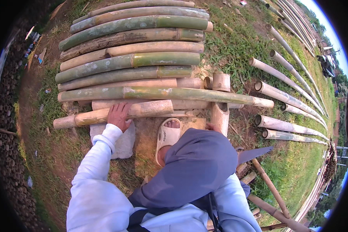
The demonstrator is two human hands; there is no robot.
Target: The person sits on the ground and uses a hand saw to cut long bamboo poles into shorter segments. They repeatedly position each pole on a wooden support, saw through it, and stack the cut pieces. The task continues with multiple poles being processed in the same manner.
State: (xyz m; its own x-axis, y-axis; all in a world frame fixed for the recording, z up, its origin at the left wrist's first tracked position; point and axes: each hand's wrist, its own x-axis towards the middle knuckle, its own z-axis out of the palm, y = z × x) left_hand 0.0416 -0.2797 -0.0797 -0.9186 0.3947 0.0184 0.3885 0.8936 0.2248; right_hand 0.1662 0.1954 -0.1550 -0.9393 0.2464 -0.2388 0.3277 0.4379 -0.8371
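Observation:
My left hand (120, 116) lies over a short bamboo pole (150, 109), its fingers curled across the top and gripping it. The pole rests crosswise near a pale stone block (121, 141). Beyond it lies a long green bamboo pole (162, 92), reaching right past an upright bamboo stake (220, 116). Past my bent knee a small patch of skin shows beside the stake; my right hand is otherwise hidden, and its fingers cannot be made out. A flat, pointed grey blade (255, 154) sticks out right of the knee; its handle is out of sight.
Several cut bamboo poles (135, 24) lie side by side at the far side. More long poles (294, 101) stretch over the grass on the right. My sandalled foot (168, 135) is close to the short pole. Crossed bamboo sticks (272, 189) stand at lower right.

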